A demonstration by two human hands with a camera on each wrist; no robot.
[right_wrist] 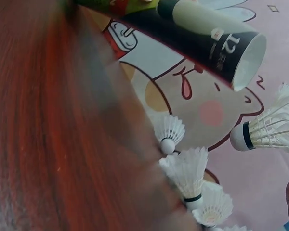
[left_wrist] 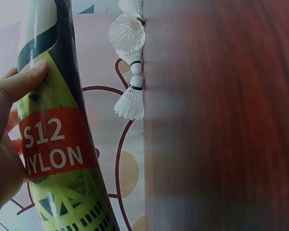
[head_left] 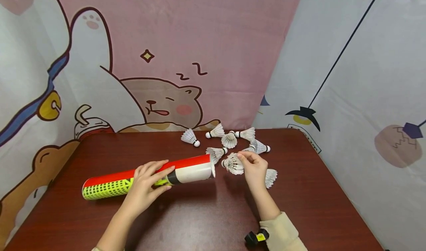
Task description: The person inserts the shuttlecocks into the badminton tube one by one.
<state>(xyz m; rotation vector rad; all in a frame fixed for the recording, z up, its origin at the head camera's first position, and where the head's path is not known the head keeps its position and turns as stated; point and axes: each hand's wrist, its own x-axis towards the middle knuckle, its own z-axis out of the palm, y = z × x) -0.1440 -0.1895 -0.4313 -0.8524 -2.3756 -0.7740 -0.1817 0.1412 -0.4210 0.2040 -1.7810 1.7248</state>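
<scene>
Now gripping red, yellow and white cylindrical tube (head_left: pixel 190 169) in left hand (head_left: pixel 145 184)
Pinching white, black-banded shuttlecock (head_left: pixel 233 165) in right hand (head_left: pixel 255 169) nearby

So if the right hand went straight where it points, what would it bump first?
Probably the partly hidden shuttlecock lying just beyond the right hand. But the hand looks raised above the table, so it might pass over; depth is unclear.

tube (left_wrist: pixel 62 139): s12, nylon, 12 | printed backdrop (head_left: pixel 233 51): z, z
</scene>
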